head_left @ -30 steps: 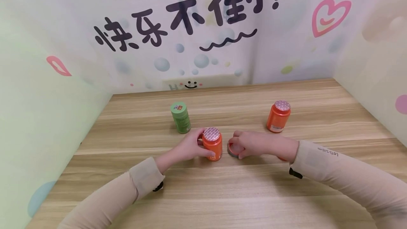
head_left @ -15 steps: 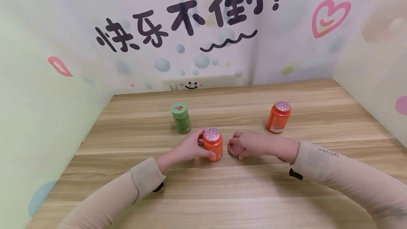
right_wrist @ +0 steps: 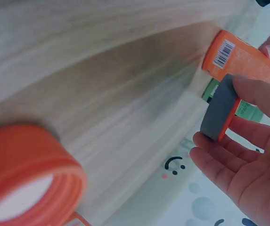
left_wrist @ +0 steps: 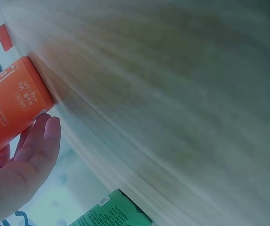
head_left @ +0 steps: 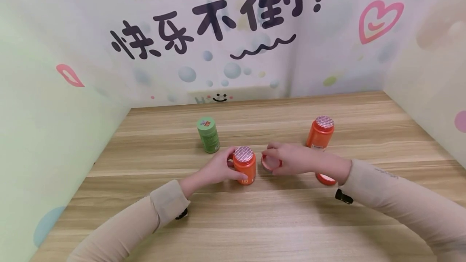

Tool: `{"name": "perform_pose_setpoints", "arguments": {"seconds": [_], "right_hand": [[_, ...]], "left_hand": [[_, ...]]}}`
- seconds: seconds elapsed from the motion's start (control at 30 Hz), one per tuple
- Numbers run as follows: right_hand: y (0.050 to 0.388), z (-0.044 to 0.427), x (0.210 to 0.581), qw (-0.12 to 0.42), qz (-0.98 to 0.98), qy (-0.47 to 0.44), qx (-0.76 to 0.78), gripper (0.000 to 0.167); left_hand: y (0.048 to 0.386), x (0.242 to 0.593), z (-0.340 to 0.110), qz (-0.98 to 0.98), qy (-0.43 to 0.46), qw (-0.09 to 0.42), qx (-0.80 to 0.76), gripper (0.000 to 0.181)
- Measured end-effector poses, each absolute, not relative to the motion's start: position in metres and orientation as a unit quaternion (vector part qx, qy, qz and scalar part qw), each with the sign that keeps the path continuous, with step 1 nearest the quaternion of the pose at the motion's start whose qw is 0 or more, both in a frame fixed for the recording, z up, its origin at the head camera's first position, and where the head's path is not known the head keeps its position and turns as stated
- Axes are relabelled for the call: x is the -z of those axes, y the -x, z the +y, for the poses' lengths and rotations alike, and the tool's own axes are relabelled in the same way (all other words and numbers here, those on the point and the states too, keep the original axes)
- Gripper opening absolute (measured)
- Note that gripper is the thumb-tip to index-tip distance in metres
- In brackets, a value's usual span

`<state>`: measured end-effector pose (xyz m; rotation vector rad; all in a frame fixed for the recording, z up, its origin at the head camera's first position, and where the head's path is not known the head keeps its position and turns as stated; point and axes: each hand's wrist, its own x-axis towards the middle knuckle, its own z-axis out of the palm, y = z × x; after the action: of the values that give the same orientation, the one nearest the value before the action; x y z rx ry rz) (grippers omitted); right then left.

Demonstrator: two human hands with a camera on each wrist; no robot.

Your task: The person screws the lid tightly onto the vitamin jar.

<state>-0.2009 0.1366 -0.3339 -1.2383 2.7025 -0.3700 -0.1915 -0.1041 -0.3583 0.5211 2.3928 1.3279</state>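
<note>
Holding orange bottle (head_left: 245, 170) — left grip (head_left: 215, 168); grey-red lid (right_wrist: 217, 111) — right grip (head_left: 292, 158).

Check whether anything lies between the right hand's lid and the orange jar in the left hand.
Nothing visible does: the head view shows only tabletop between the grey lid and held orange jar; the green jar stands farther back.

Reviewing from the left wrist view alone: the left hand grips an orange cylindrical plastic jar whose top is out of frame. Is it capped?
Observer: No. From the head view, the orange cylindrical plastic jar shows a round, purple-and-white brick-patterned seal and no cap.
Operator: And what is the right hand holding?
Observer: A flat, round, grey-and-red lid.
Operator: Any jar outside my view?
Observer: Yes, a second orange jar stands upright beyond the right forearm.
</note>
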Motion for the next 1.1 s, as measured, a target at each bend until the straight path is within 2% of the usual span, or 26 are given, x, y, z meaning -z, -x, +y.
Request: {"name": "perform_pose_setpoints", "arguments": {"seconds": [0.5, 0.7, 1.0, 1.1], "right_hand": [[0.194, 0.131, 0.302, 0.043, 0.89, 0.42, 0.173, 0.052], [0.194, 0.126, 0.292, 0.054, 0.887, 0.419, 0.188, 0.06], [0.193, 0.118, 0.286, -0.019, 0.871, 0.469, 0.145, 0.058], [0.193, 0.114, 0.286, -0.019, 0.867, 0.473, 0.155, 0.057]], "left_hand": [[0.191, 0.359, -0.105, 0.848, -0.178, 0.177, -0.467, 0.064], [0.192, 0.359, -0.105, 0.848, -0.181, 0.176, -0.465, 0.064], [0.193, 0.36, -0.105, 0.846, -0.193, 0.174, -0.466, 0.065], [0.193, 0.36, -0.105, 0.843, -0.197, 0.174, -0.47, 0.065]]}}
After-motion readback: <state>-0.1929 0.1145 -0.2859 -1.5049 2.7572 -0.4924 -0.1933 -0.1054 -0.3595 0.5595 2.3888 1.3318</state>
